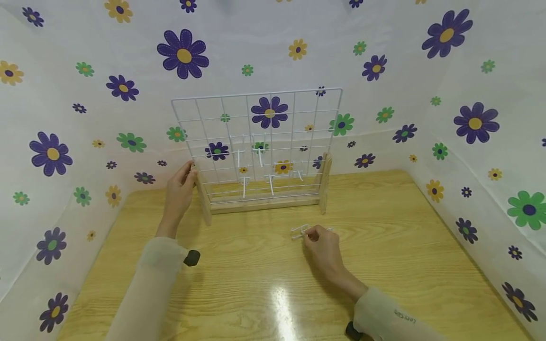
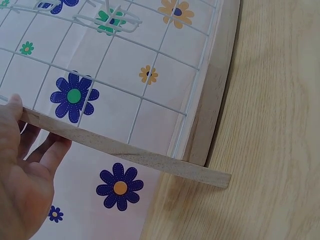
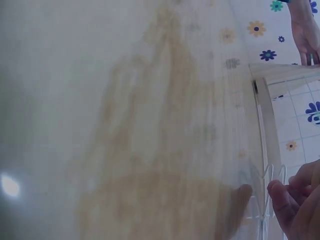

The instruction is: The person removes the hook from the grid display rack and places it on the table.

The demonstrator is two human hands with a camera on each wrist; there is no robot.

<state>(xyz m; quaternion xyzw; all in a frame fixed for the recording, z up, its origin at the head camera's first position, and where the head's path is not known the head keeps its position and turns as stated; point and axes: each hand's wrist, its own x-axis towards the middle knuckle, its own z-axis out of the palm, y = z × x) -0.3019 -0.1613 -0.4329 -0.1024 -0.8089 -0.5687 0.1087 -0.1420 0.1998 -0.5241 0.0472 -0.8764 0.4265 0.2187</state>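
Note:
A white wire grid (image 1: 256, 94) stands upright in a wooden stand (image 1: 264, 204), with several white wire hooks (image 1: 271, 183) hanging on it in two rows. My left hand (image 1: 178, 192) grips the stand's left wooden upright (image 1: 204, 201). In the left wrist view, that hand's thumb shows on one side of the upright (image 2: 120, 147) and its fingers on the other. In front of the stand, close over the table, my right hand (image 1: 326, 248) pinches a white wire hook (image 1: 298, 231). The right wrist view shows its looped wire (image 3: 263, 215) beside the fingertips (image 3: 276, 189).
The wood-grain table (image 1: 239, 265) reaches to a white flowered cloth (image 1: 141, 52) at the back and both sides. A right wooden upright (image 1: 325, 184) holds the grid's other end. A small white wire end (image 1: 330, 229) shows just behind my right hand.

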